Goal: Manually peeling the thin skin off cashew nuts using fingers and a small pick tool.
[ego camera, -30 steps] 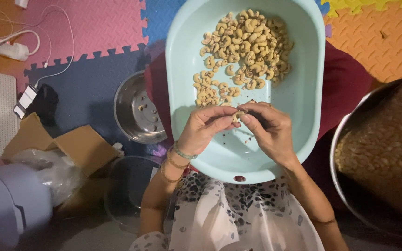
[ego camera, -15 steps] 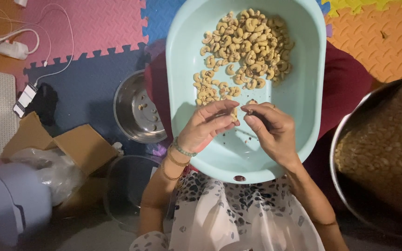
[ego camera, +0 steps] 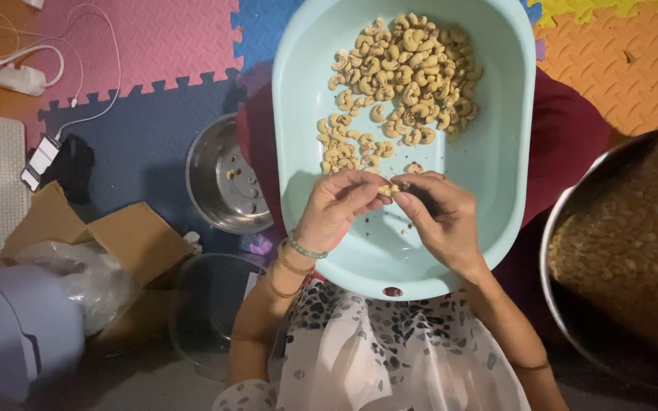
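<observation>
Both hands together over the pale blue basin [ego camera: 496, 183]: left hand [ego camera: 336, 209] and right hand [ego camera: 439, 217] pinch one cashew [ego camera: 387, 188] between fingertips. Cashew pile [ego camera: 405, 76] at the far end.

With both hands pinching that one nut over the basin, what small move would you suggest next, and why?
Probably drop the nut onto the pile of nuts at the basin's far end. The left hand and right hand pinch it just short of that pile.

steel bowl [ego camera: 226, 179], cardboard box [ego camera: 108, 236], perhaps phone [ego camera: 39, 161]
</observation>
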